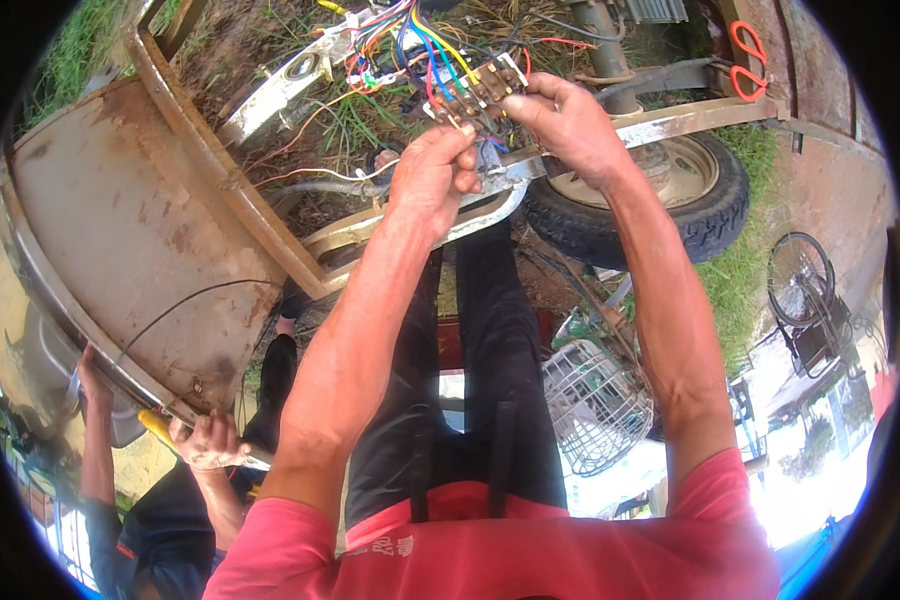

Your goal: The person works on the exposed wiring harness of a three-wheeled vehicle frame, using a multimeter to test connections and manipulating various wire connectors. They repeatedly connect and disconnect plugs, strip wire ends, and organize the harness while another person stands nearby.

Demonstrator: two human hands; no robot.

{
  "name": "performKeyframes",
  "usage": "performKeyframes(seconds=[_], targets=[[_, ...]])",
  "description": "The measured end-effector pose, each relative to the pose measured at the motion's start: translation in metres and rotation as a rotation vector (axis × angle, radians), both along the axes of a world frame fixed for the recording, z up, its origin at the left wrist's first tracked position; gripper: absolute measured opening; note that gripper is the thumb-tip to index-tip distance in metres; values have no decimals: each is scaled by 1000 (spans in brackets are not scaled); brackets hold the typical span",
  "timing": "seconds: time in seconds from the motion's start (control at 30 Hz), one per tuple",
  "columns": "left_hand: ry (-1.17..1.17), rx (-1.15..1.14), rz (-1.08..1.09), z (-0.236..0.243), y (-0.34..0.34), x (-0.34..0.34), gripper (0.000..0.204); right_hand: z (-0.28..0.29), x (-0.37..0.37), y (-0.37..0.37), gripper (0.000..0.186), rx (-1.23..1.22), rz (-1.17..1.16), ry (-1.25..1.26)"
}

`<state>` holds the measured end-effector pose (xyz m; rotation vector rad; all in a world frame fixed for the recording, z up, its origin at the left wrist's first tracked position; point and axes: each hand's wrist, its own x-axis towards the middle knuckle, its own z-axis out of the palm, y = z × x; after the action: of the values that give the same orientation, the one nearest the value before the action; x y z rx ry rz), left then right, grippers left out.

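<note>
Outdoors over grass, both hands (500, 140) grip a wired connector block (478, 90).

rusty metal panel (120, 210), black tyre (660, 215), wire basket (595, 400), orange pliers (748, 55)

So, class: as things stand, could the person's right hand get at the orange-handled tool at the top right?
Probably not at once: the right hand grips the wired connector block, and the orange-handled tool lies beyond the tyre.

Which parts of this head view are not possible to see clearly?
- Connector block: its underside is hidden by the left hand and right hand.
- Coloured wires: cut off by the top edge.
- Another person's hand holds a yellow tool, mostly hidden by the rusty panel.
</note>
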<state>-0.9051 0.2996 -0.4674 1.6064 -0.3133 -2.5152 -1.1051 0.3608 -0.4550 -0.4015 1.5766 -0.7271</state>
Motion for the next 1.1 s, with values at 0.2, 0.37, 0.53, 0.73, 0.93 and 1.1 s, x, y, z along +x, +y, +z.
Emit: performKeyframes(seconds=[0.2, 0.37, 0.53, 0.73, 0.93, 1.1], targets=[[1, -8, 48, -2, 0, -1, 18, 5, 24, 13, 84, -262, 175, 459], [23, -11, 45, -6, -2, -1, 19, 2, 27, 9, 81, -225, 191, 517], [32, -21, 45, -3, -3, -4, 13, 15, 17, -6, 72, -129, 123, 279], [-34, -164, -84, -7, -6, -10, 14, -15, 2, -4, 66, -184, 62, 265], [-132, -248, -291, -5, -16, -8, 15, -17, 2, -7, 69, -162, 21, 238], [-83, -211, -271, 5, -20, -2, 14, -20, 1, -5, 69, -165, 19, 219]])
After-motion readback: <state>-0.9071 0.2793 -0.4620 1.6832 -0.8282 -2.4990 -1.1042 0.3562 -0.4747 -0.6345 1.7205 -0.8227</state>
